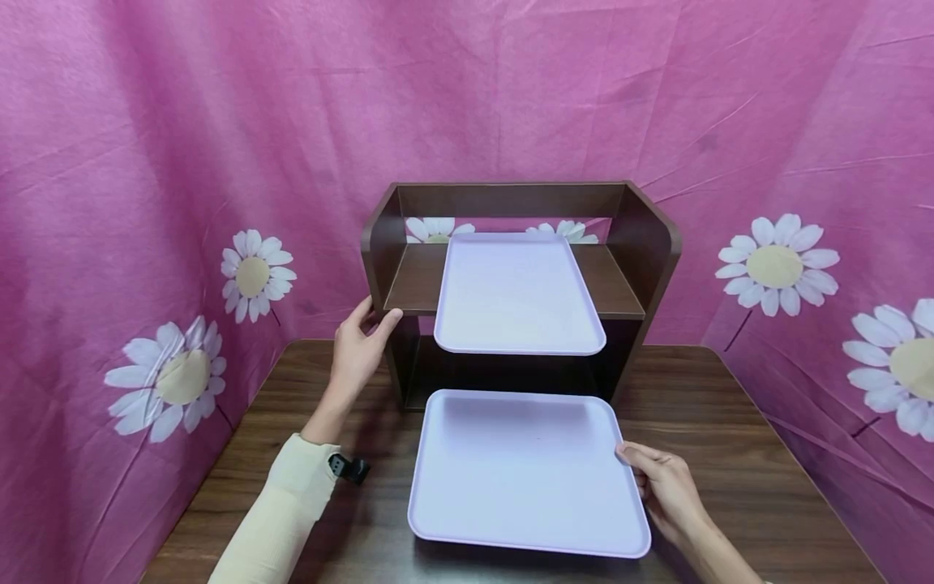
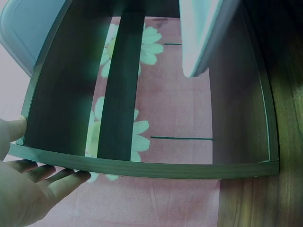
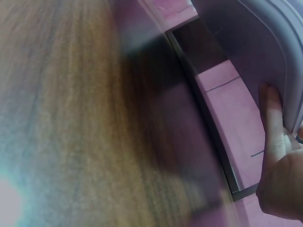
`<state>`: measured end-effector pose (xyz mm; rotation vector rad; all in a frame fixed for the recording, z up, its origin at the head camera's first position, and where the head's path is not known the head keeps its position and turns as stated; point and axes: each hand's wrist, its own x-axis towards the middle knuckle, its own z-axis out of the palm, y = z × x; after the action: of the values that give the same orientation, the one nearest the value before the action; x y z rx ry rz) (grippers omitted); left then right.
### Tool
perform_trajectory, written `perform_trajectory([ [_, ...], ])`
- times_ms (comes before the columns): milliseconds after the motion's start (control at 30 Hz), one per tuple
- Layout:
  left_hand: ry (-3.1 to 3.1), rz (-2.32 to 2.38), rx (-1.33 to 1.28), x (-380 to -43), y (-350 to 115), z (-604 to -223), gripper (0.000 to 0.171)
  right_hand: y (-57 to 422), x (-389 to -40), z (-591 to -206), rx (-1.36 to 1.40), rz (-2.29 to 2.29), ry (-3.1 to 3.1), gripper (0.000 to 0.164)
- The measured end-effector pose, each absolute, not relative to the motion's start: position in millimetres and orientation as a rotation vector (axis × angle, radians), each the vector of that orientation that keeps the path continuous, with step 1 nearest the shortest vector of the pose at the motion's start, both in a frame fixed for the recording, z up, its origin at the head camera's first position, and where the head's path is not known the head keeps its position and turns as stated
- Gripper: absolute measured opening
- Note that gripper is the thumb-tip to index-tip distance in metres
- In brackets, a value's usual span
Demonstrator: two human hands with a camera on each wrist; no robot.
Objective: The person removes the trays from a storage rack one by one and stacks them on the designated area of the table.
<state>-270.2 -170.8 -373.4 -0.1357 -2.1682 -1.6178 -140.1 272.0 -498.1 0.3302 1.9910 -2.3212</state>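
Observation:
A dark brown two-level desk shelf (image 1: 511,200) stands at the back of the table. My left hand (image 1: 359,347) holds its left side, thumb at the front edge and fingers along the outer face, as the left wrist view also shows around the side panel (image 2: 156,169). On the upper level lies a pale lilac tray (image 1: 518,292), its near end jutting past the front. A second lilac tray (image 1: 527,470) is raised over the table before the lower level. My right hand (image 1: 670,487) pinches its right rim, thumb on top and fingers reaching beneath its underside (image 3: 251,47).
Under everything is a wood-grain table (image 1: 730,454). A pink curtain (image 1: 511,97) with printed white daisies hangs behind and on both sides. A black strap device (image 1: 349,468) sits at the left wrist, over a cream sleeve (image 1: 284,503).

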Motion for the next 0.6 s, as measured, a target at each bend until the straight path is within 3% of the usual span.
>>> perform_trajectory([
  [600, -2.156, -1.629, -0.156, -269.8, -171.2, -372.3, 0.051, 269.4, -144.6, -514.5, 0.385, -2.229, 2.047, 0.021],
])
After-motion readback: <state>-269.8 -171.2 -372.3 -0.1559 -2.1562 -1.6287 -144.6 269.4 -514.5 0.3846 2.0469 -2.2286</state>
